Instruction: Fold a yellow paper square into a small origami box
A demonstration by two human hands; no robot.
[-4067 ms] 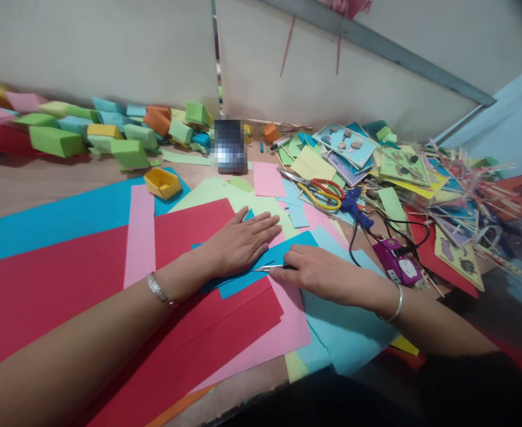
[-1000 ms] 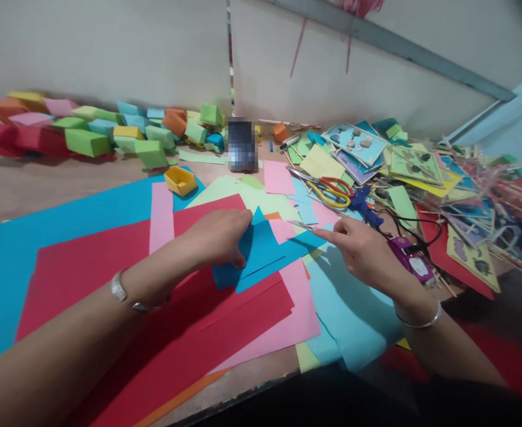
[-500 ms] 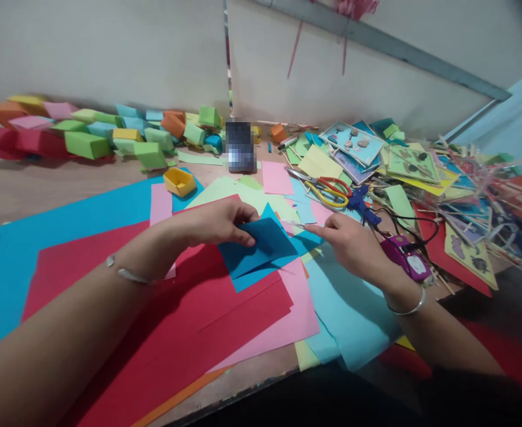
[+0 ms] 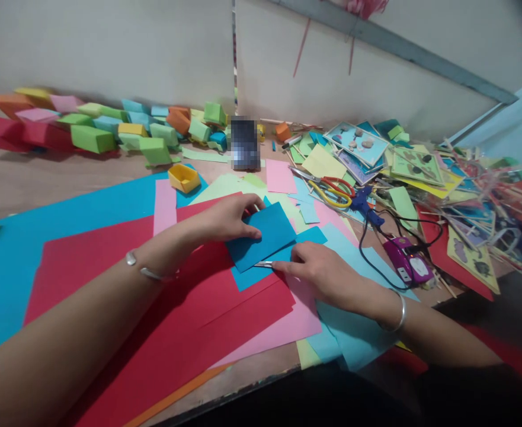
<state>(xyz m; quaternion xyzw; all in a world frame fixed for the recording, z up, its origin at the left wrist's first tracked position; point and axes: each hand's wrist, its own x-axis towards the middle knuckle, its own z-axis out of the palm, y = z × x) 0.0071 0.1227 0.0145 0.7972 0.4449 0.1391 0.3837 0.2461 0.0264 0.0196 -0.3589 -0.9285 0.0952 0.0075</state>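
My left hand [image 4: 238, 220] pinches a folded piece of blue paper [image 4: 265, 234] between thumb and fingers, one flap lifted above the layer below. My right hand [image 4: 318, 270] is closed around a thin, pointed metal blade [image 4: 264, 264]; its handle is hidden in the fingers. The blade lies between the blue layers, along the lower edge of the raised flap. Large red sheets [image 4: 154, 332] and a pink sheet [image 4: 282, 332] lie beneath the blue paper. Just beyond my left hand stands a small yellow paper box [image 4: 184, 178].
Many coloured paper boxes [image 4: 94, 140] line the wall at left. A blurred phone-like object [image 4: 245, 142] stands at the back. Scissors [image 4: 332, 191], a blue glue gun [image 4: 367, 206] and a corded purple device [image 4: 407, 261] lie right, near piled cards and sticks [image 4: 420, 166].
My right hand has moved left and toward me, bringing the blade from beyond the blue paper's right corner to between its layers. My left hand keeps hold of the paper.
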